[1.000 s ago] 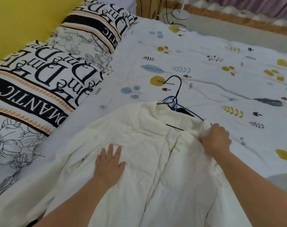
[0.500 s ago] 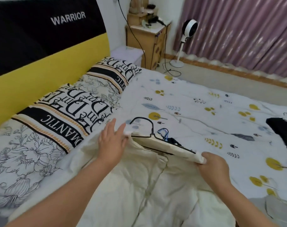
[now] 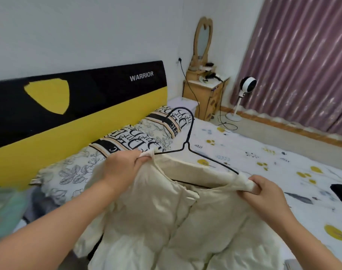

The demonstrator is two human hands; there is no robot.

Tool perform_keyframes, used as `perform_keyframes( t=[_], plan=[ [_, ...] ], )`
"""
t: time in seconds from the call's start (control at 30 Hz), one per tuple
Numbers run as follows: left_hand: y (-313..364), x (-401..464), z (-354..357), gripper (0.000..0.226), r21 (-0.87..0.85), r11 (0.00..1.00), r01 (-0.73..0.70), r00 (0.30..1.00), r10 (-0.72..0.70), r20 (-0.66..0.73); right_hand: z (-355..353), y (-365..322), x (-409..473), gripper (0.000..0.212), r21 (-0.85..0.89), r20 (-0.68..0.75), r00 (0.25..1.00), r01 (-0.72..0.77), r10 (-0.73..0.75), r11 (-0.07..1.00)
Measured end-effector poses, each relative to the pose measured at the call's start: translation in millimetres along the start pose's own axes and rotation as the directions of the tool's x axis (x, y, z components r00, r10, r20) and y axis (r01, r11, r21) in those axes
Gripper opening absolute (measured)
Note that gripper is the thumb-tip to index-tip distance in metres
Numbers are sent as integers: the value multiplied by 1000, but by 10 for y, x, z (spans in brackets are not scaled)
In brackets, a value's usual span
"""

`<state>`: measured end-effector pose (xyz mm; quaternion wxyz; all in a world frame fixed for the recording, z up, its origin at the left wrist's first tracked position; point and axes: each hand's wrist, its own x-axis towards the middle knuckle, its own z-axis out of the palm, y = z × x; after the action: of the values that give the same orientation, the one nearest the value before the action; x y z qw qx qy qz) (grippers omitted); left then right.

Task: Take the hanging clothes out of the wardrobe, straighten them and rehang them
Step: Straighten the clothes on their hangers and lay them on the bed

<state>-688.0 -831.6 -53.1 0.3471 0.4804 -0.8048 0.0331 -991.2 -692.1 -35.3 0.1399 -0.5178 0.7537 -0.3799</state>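
Bed: the white bed with leaf-print cover (image 3: 263,158) lay under my work, and I judged it best to lift well above it so the hem would not drag.
Garment: the cream padded cotton jacket (image 3: 185,221) hung between my hands over the bed, shoulders raised, body slumped in folds below.
Hanger: the black wire hanger (image 3: 187,147) sat inside the neckline, hook pointing up and away; I reckoned both shoulder ends should be seated evenly before carrying it off.
Left hand: my left hand (image 3: 121,168) had its grip pinched on the left shoulder seam, fabric bunched between thumb and fingers.
Right hand: my right hand (image 3: 261,193) had its fingers curled round the right shoulder, cloth wadded in the fist.
Advice: I thought a gentle outward pull and a shake would smooth the front; tugging unevenly risked slipping the jacket off the wire.
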Motion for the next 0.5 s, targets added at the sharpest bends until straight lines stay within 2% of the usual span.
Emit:
perform_keyframes(
  t=[0.1, 0.17, 0.2, 0.33, 0.5],
  plan=[
    [-23, -58, -478, 71, 64, 997, 41, 993, -34, -113, -119, -425, -160, 12, 184, 65, 995, 60, -73, 981],
    [-108, -73, -770, 59, 72, 995, 68, 982, -54, -179, -152, -674, -200, 9, 300, 94, 988, 90, -123, 950],
    [-175, -72, -895, 51, 69, 994, 79, 976, -63, -208, -149, -781, -197, 16, 330, 97, 985, 106, -146, 938],
    [-466, -43, -1396, 45, 110, 990, 94, 955, -58, -289, 2, -1206, -127, 18, 352, 71, 970, 193, -232, 916],
    [-886, 83, -1971, 47, 130, 982, 136, 937, -85, -339, 340, -1798, 36, 14, 399, 31, 971, 204, -236, 894]
  ],
)
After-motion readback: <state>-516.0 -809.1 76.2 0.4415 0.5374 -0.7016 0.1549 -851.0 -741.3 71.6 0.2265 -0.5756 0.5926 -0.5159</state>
